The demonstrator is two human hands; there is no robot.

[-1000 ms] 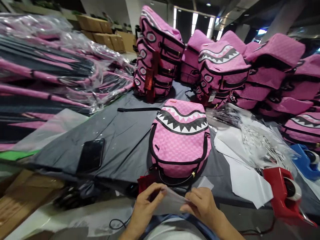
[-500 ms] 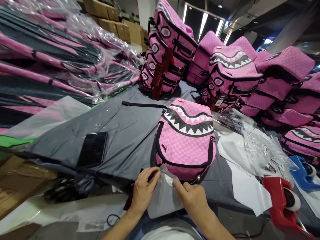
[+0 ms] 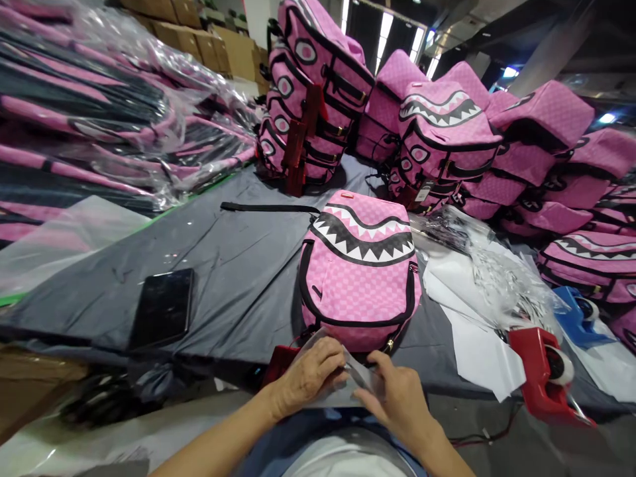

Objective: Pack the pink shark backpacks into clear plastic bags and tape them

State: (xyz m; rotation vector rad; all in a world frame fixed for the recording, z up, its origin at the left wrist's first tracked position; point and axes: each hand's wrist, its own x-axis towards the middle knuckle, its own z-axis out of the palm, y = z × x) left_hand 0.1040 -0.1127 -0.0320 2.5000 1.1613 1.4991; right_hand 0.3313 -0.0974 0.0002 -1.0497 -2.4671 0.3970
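A clear plastic bag [image 3: 366, 376] is between my hands at the table's front edge, just below the pink backpack. My left hand [image 3: 313, 374] has its fingers curled over the bag's left part. On the other side, my right hand [image 3: 401, 394] holds the bag's edge, thumb below and forefinger above. The pink checkered backpack [image 3: 358, 285] lies face up with a black-and-white shark-mouth print, and its black strap [image 3: 271, 208] stretches left. A dark red tag [image 3: 282, 363] hangs near my left wrist.
Stacked pink backpacks [image 3: 318, 99] stand at the back, more at the right. Plastic-wrapped pink-and-black pieces [image 3: 99, 119] pile up left. A black phone [image 3: 163, 308] lies on the grey-covered table [image 3: 238, 265]. White papers [image 3: 484, 354], a red tape dispenser [image 3: 534, 371] and a blue one [image 3: 576, 318] sit right.
My left hand has moved right and its fingers have curled over the plastic bag. The bag, earlier hanging flat, is now bunched between my hands. The view has shifted right.
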